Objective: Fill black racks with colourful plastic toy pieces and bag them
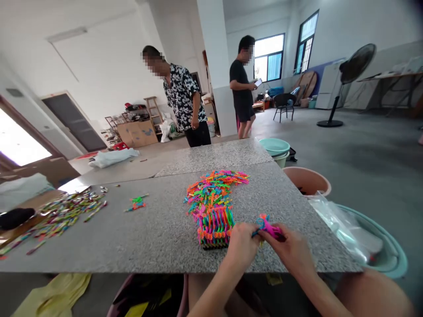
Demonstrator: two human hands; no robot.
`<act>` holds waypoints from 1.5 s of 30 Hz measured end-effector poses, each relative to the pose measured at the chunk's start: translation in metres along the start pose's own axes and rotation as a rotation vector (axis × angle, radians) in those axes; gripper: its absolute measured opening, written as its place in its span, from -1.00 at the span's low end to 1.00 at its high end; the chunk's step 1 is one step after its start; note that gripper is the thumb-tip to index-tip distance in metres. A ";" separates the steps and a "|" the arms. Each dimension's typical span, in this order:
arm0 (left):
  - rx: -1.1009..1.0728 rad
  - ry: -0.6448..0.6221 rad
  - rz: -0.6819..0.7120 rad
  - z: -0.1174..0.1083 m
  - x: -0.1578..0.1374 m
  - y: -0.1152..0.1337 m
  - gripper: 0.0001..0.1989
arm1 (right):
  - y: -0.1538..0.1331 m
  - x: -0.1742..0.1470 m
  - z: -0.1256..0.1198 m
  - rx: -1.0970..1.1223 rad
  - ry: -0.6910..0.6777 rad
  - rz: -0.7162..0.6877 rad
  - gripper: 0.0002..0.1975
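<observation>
Small bright plastic pieces (pixel 270 227) in pink, blue and orange are pinched between my two hands, above the table's front right part. My left hand (pixel 243 242) closes on their blue end, and my right hand (pixel 291 247) grips the pink part. Their exact kind is too small and blurred to make out. Just left of my left hand stands a neat row of similar plastic pieces (pixel 215 224), upright and packed side by side on a dark base. Behind it, a loose heap of the same coloured pieces (pixel 211 187) curves back and to the right.
The speckled stone table (pixel 158 246) carries thin colourful sticks (pixel 72 209) at left and a few pieces (pixel 137 202) nearer the middle. Basins, including an orange tub (pixel 309 176), and a plastic bag (pixel 343 229) line the right edge. Two people (pixel 185 97) stand beyond.
</observation>
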State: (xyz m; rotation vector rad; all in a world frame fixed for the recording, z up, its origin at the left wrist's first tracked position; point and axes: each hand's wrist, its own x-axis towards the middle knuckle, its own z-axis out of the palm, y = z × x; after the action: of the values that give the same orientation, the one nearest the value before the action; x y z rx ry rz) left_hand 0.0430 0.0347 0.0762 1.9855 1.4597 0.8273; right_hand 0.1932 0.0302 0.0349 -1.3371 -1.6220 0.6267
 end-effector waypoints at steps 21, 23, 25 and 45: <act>0.178 0.010 -0.047 0.042 0.029 0.006 -0.77 | 0.013 0.023 -0.018 -0.070 0.062 -0.002 -0.53; 0.164 0.013 -0.044 0.045 0.032 0.005 -0.78 | 0.018 0.024 -0.020 -0.006 0.016 0.075 -0.54; 0.126 -0.002 -0.018 0.044 0.037 0.004 -0.80 | 0.022 0.026 -0.024 0.139 -0.096 0.141 -0.58; -0.454 -0.089 0.096 0.055 0.043 0.005 -0.81 | 0.024 0.018 -0.022 0.605 0.092 0.249 -0.56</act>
State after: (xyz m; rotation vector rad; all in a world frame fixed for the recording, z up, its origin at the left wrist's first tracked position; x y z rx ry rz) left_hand 0.0967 0.0717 0.0496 1.7287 1.0217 0.9956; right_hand 0.2247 0.0505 0.0306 -1.0916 -1.0701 1.0864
